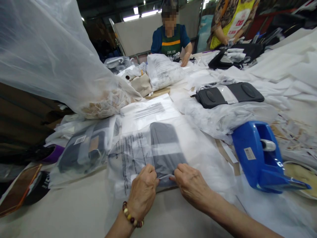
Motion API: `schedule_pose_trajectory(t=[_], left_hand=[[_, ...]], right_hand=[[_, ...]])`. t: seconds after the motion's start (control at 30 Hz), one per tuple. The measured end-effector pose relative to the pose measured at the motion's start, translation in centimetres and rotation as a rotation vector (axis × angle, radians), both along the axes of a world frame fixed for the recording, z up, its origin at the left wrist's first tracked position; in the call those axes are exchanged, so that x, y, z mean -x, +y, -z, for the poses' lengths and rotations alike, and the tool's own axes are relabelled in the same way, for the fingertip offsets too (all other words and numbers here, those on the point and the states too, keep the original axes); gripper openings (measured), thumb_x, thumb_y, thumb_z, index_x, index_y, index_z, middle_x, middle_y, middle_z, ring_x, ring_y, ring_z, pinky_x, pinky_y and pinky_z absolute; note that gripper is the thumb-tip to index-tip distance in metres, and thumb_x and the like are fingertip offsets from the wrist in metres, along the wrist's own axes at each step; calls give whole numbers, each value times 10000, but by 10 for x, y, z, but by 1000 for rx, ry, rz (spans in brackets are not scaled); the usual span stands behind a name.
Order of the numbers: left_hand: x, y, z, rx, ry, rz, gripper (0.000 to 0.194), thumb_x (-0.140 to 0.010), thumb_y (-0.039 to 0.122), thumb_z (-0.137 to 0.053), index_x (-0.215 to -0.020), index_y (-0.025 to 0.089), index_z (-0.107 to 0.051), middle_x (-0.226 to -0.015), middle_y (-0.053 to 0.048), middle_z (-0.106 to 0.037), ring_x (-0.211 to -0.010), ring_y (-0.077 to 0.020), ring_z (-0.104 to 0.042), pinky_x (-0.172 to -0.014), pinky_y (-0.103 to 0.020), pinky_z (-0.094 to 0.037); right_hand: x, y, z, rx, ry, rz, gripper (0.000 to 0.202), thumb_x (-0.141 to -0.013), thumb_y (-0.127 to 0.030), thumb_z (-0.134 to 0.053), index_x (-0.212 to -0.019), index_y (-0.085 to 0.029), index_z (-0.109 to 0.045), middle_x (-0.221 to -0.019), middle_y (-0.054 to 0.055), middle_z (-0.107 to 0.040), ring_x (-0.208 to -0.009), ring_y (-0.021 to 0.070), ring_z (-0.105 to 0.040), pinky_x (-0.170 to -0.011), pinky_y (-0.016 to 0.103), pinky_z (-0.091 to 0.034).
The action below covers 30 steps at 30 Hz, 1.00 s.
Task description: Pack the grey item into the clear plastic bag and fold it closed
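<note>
A clear plastic bag (131,152) printed with dark text lies on the table before me, with a dark grey case (164,135) inside it. A pale band runs across the case. My left hand (146,181), a beaded bracelet at its wrist, is closed on the near edge of the bag. Also closed on that edge, a little to the right, is my right hand (189,181). Folded plastic shows between the two hands.
To the left lies another bagged dark case (81,145). A blue tape dispenser (257,155) stands at right, and a black case (230,94) lies behind it. A large clear bag (54,59) hangs at upper left. Two people (170,39) work across the table.
</note>
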State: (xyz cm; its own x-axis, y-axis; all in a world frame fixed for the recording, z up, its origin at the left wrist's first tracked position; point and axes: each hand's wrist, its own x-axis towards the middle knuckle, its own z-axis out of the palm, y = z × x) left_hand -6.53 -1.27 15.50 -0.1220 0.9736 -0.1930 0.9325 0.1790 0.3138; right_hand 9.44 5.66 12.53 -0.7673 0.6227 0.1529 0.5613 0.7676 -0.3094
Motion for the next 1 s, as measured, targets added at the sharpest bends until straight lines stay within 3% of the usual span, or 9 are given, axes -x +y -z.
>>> schedule_pose_trajectory(t=[0.23, 0.43, 0.73, 0.87, 1.0], left_hand=[[0, 6, 4, 72, -24, -87, 196, -850, 132, -458, -667, 177, -509, -820, -14, -519, -841, -157, -509, -763, -276, -370], [-3, 10, 2, 108, 26, -137, 219, -855, 155, -448, -649, 178, -516, -804, -15, -523, -816, -147, -522, -751, -268, -366], [2, 7, 15, -34, -60, -126, 229, -837, 172, -430, -612, 191, -470, -743, -5, -507, -742, -142, -525, -728, -265, -412], [2, 9, 12, -64, -219, -153, 257, -823, 150, -414, -571, 200, -421, -716, 1, -488, -717, -129, -528, -729, -247, -438], [5, 6, 17, -60, -332, -144, 263, -819, 128, -377, -572, 204, -428, -684, 11, -484, -657, -108, -534, -683, -212, -458]], right_hand=[[5, 10, 3, -17, -51, 42, 198, -846, -252, -583, -662, -188, -549, -609, -8, -588, -574, 135, -581, -531, 240, -329], [-6, 16, 17, -157, -25, 80, 330, -855, -410, -548, -608, -191, -553, -522, -3, -600, -493, 136, -573, -500, 255, -274], [-39, 39, 29, -271, -40, 152, 445, -848, -497, -513, -556, -168, -578, -477, 36, -597, -478, 133, -526, -541, 270, -238], [-57, 54, 23, -298, -57, 271, 454, -886, -463, -463, -561, -169, -579, -467, 39, -577, -457, 139, -486, -558, 283, -242], [-88, 53, -3, -364, -50, 402, 363, -917, -359, -438, -667, -162, -612, -646, 76, -625, -626, 180, -538, -658, 302, -303]])
